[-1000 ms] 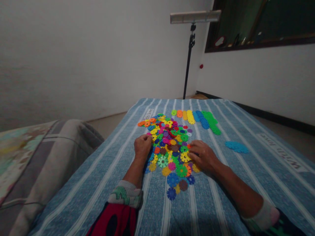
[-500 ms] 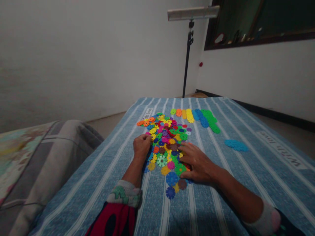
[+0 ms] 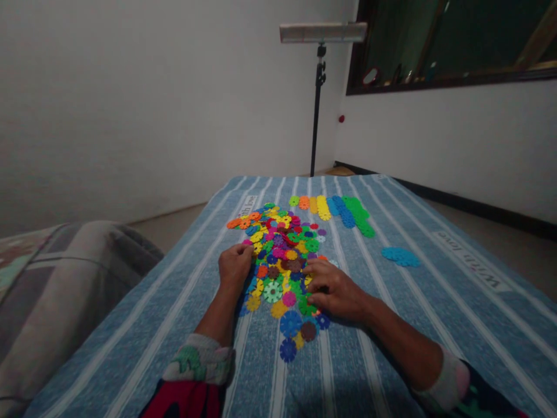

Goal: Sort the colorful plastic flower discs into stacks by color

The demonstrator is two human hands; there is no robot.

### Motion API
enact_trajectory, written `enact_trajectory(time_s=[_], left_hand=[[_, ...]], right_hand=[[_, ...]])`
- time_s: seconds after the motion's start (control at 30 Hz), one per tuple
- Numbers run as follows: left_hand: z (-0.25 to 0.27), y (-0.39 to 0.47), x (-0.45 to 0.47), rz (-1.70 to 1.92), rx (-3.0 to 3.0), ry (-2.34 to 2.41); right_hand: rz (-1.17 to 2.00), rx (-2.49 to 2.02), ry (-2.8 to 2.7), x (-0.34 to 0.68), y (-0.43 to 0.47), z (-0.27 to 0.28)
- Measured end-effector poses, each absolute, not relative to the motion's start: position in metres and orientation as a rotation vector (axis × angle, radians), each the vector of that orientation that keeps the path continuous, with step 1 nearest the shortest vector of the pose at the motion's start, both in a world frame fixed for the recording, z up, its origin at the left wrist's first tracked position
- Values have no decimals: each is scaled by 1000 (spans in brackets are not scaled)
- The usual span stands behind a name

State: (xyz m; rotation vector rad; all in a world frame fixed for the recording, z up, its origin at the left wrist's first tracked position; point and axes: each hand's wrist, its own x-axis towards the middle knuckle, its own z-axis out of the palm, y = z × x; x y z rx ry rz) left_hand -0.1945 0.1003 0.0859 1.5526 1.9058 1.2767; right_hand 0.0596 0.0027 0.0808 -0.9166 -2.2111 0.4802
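A loose heap of colourful plastic snowflake discs (image 3: 278, 255) lies on the striped cloth in front of me. My left hand (image 3: 235, 267) rests at the heap's left edge with its fingers curled closed; what is between the fingertips, if anything, is hidden. On the right side, my right hand (image 3: 333, 288) touches the heap's edge with bent fingers, thumb apart from them, and no disc visibly gripped. Near it lie a brown disc (image 3: 308, 331) and a blue disc (image 3: 290, 323). A pale green disc (image 3: 272, 292) sits between both hands.
Discs sorted by colour lie in overlapping rows beyond the heap, among them a green row (image 3: 359, 216) and a yellow row (image 3: 323, 208). Light-blue discs (image 3: 400, 256) lie farther right. A lamp stand (image 3: 316, 110) rises behind the cloth-covered surface (image 3: 174, 325). Grey fabric (image 3: 100, 290) is at left.
The view has turned slightly right, so everything sits farther left in the picture. My right hand's fingers are drawn in more, and a dark blue disc shows more beside its thumb. My left hand stays at the heap's edge.
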Motion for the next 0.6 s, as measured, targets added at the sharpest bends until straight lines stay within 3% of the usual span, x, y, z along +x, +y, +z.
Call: enact_trajectory(time_s=[0.13, 0.3, 0.6], left_hand=[[88, 101, -195, 1253, 1568, 1928], [88, 101, -195, 1205, 1574, 1941], [87, 102, -195, 1216, 1583, 1958]], right_hand=[[513, -1023, -1980, 94, 19, 92], [268, -1344, -1657, 188, 62, 90], [110, -1680, -1664, 260, 102, 72]])
